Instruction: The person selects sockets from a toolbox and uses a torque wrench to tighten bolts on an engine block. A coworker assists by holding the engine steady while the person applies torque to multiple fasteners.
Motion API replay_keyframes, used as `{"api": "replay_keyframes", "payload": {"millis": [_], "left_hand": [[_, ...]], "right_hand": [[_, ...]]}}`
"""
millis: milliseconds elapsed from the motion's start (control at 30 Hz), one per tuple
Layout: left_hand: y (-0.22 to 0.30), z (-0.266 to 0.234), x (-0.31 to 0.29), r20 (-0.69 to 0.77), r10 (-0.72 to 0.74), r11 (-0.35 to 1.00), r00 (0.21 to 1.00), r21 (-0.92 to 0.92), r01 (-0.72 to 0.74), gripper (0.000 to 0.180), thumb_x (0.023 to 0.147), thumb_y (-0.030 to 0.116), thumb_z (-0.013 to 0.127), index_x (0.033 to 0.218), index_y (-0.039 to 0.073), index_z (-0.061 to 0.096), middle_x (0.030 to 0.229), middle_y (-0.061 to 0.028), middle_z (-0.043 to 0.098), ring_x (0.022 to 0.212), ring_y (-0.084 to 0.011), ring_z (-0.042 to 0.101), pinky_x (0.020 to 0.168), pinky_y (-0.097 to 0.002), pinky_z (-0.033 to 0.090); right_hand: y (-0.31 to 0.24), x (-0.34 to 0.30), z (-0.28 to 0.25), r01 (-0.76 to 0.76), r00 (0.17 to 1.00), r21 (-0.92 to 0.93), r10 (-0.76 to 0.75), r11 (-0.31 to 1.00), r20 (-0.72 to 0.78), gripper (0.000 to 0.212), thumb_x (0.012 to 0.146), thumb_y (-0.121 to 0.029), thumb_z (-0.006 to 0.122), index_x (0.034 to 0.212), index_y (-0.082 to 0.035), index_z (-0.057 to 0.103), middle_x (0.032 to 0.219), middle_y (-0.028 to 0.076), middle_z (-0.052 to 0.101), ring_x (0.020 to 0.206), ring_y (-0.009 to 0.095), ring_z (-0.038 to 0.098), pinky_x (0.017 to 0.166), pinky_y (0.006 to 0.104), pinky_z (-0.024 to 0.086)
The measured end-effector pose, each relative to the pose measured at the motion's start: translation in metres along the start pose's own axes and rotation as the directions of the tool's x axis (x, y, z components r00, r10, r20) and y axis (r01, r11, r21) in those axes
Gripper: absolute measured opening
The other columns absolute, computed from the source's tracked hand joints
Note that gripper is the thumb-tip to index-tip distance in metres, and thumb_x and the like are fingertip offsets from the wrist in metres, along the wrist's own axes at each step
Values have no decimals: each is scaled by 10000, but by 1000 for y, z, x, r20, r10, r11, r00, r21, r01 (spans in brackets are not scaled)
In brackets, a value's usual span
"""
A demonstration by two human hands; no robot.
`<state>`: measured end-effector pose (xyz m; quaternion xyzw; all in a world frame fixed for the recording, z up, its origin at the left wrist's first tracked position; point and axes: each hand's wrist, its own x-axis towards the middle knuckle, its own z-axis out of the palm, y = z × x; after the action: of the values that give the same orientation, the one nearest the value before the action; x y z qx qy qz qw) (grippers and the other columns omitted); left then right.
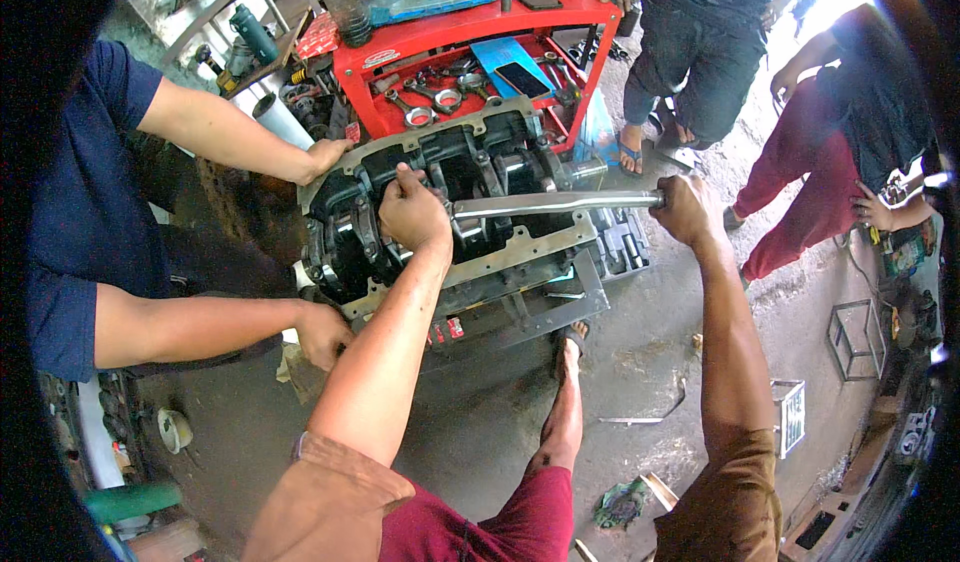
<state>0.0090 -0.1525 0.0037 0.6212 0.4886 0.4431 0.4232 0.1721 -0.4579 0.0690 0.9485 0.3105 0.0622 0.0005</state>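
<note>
- My right hand [690,210] clamped the wrench [560,203] by its outer end;
- my left hand [413,214] sat at its head; whether those fingers gripped, I couldn't tell;
- the wrench stretched over the engine [500,263].

Long-handled wrench [560,203]: inner end hidden behind the left hand [414,212]; outer end enclosed by the right hand [688,210]. Engine block [482,264]: near flange partly covered by the left forearm [385,347]. Co-worker in navy shirt [75,202]: head out of frame. Bystander in dark clothing [690,47]: cut off by upper edge. Small parts in red cart [590,12]: several too small to tell.
</note>
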Motion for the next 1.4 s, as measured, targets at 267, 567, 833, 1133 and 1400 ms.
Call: {"api": "replay_keyframes", "payload": {"millis": [267, 567, 833, 1133, 1400], "left_hand": [[39, 0, -2, 199, -135, 938, 971, -290, 189, 230, 956, 264, 604, 913, 41, 636, 681, 25, 553, 570, -54, 485, 529, -208, 410], [50, 103, 27, 462, -75, 947, 884, -243, 207, 178, 972, 192, 572, 1081, 59, 620, 810, -12, 588, 696, -65, 514, 590, -221, 423], [37, 102, 17, 448, 31, 962, 893, -257, 96, 184, 981, 171, 550, 1108, 55, 615, 801, 15, 558, 706, -68, 497, 646, -219, 423], [30, 95, 34, 704, 58, 941, 708, -275, 196, 196, 956, 223, 600, 1039, 60, 673, 789, 17, 614, 670, -65, 542, 600, -209, 415], [25, 112, 28, 528, -9, 889, 849, -385, 249, 358, 949, 388, 584, 860, 53, 675, 683, -23, 600, 619, -126, 558, 541, -284, 421]], "right_hand": [[26, 73, -14, 259, 915, 81, -272, 962, 298, 217, 682, -269, 733, 783, -80, 701, 782, 180, 681, 778, 344, 675, 728, 448, 550], [73, 207, -20, 253, 932, -67, -224, 965, 285, 167, 718, -227, 705, 805, -83, 704, 819, 167, 689, 793, 352, 671, 719, 458, 530], [93, 226, 23, 386, 827, 95, -390, 918, 406, 497, 647, -463, 811, 915, -59, 703, 914, 153, 699, 903, 332, 674, 721, 424, 551], [52, -9, -30, -19, 945, 284, -75, 959, 318, 361, 758, -328, 748, 850, -21, 581, 778, 196, 636, 787, 388, 626, 731, 479, 486], [-27, -101, -7, -355, 935, 84, 353, 931, 45, 312, 761, -328, 736, 756, -54, 588, 764, 154, 648, 752, 363, 649, 643, 446, 495]]}}
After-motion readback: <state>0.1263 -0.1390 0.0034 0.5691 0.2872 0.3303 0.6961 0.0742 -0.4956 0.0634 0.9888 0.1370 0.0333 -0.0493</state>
